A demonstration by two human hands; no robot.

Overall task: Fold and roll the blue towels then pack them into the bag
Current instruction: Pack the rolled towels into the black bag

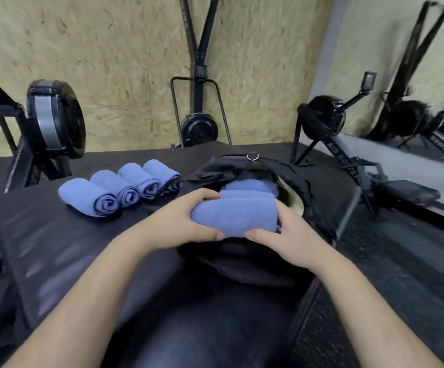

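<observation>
A rolled blue towel (235,216) lies across the mouth of the open black bag (244,264). My left hand (181,221) grips its left end, and my right hand (292,235) grips its right end, thumbs at the front. Two more rolled blue towels (250,187) lie inside the bag behind it. Left of the bag, several rolled blue towels (114,191) stand in a row on the black platform (56,248); the rightmost one is partly hidden by the bag's flap.
Black rowing machines stand at the left (48,120) and right (327,120), and a ski machine (199,128) leans on the wooden wall behind. A mirror (414,75) covers the right wall. The platform's right edge (348,216) drops to the dark floor.
</observation>
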